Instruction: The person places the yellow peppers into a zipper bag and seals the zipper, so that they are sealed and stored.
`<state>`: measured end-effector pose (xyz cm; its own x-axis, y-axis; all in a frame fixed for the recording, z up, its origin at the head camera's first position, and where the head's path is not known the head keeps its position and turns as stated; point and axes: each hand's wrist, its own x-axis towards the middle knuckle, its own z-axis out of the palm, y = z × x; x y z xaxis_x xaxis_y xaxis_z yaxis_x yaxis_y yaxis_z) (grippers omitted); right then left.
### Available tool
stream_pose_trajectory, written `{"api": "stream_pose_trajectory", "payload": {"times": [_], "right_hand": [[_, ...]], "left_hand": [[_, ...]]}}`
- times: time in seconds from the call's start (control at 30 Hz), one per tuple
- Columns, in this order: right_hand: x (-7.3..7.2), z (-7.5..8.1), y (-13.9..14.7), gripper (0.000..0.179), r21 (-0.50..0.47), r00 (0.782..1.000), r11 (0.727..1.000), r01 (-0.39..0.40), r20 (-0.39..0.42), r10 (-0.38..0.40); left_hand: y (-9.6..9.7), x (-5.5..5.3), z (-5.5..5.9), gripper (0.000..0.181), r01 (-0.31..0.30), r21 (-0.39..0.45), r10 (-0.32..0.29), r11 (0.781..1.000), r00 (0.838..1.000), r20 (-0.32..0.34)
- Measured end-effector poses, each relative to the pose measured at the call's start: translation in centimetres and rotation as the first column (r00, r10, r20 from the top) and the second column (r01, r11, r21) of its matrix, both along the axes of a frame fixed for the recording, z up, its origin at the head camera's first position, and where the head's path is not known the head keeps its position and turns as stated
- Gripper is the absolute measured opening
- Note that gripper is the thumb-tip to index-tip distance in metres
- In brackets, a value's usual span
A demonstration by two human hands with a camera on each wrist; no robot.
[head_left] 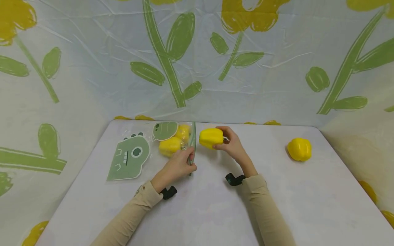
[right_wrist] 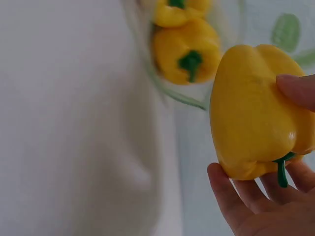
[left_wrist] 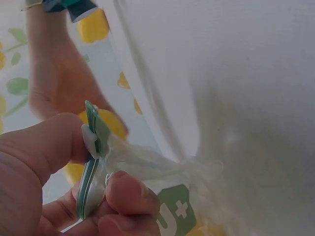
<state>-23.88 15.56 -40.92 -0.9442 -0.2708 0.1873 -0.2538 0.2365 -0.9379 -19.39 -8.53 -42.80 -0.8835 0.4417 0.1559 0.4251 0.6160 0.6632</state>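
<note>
My left hand (head_left: pixel 178 164) pinches the green-edged opening of a clear zip bag (head_left: pixel 144 172) printed with a green cartoon monster. In the left wrist view a white slider (left_wrist: pixel 90 141) sits on the zip strip beside the thumb. Two yellow bell peppers (head_left: pixel 170 147) lie inside the bag; the right wrist view shows their green stems. Just right of the bag's mouth, my right hand (head_left: pixel 232 145) holds another yellow bell pepper (right_wrist: pixel 256 113) between thumb and fingers, its stem toward the palm. This pepper is apart from the bag.
One more yellow bell pepper (head_left: pixel 299 149) rests on the right side of the white table (head_left: pixel 307 201). A floral curtain (head_left: pixel 261 85) stands behind the table and along both sides. Each wrist wears a black camera mount.
</note>
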Motion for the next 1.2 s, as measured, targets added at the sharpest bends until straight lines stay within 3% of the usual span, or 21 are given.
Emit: {"api": "stream_pose_trajectory", "payload": {"times": [0.2, 0.47, 0.7, 0.8, 0.93, 1.2], "right_hand": [[1.3, -0.3, -2.5, 0.067, 0.023, 0.991, 0.995, -0.096, 0.099, 0.093], [1.7, -0.9, -4.4, 0.067, 0.003, 0.976, 0.983, -0.185, 0.117, 0.183], [0.5, -4.6, -5.2, 0.074, 0.101, 0.982, 0.977, -0.188, 0.054, 0.183], [0.7, -4.4, -5.5, 0.077, 0.125, 0.975, 0.968, -0.215, 0.091, 0.205], [0.6, -4.3, -4.9, 0.076, 0.08, 0.964, 0.97, -0.231, 0.156, 0.217], [0.4, -3.9, -3.3, 0.056, -0.02, 0.97, 0.987, -0.159, 0.181, 0.16]], "left_hand": [[0.1, 0.0, -0.1, 0.025, 0.0, -0.013, 0.0, 1.0, 1.0, -0.006], [0.0, 0.1, 0.0, 0.023, 0.002, -0.015, -0.003, 1.0, 1.0, -0.027], [0.0, 0.3, 0.1, 0.026, 0.032, -0.011, -0.033, 0.999, 0.997, -0.066], [0.0, 0.2, 0.1, 0.027, 0.043, -0.004, -0.043, 0.999, 0.996, -0.08], [0.0, 0.1, 0.2, 0.026, 0.041, 0.002, -0.041, 0.999, 0.996, -0.083], [0.0, 0.2, 0.3, 0.025, 0.032, 0.015, -0.031, 0.999, 0.996, -0.081]]}}
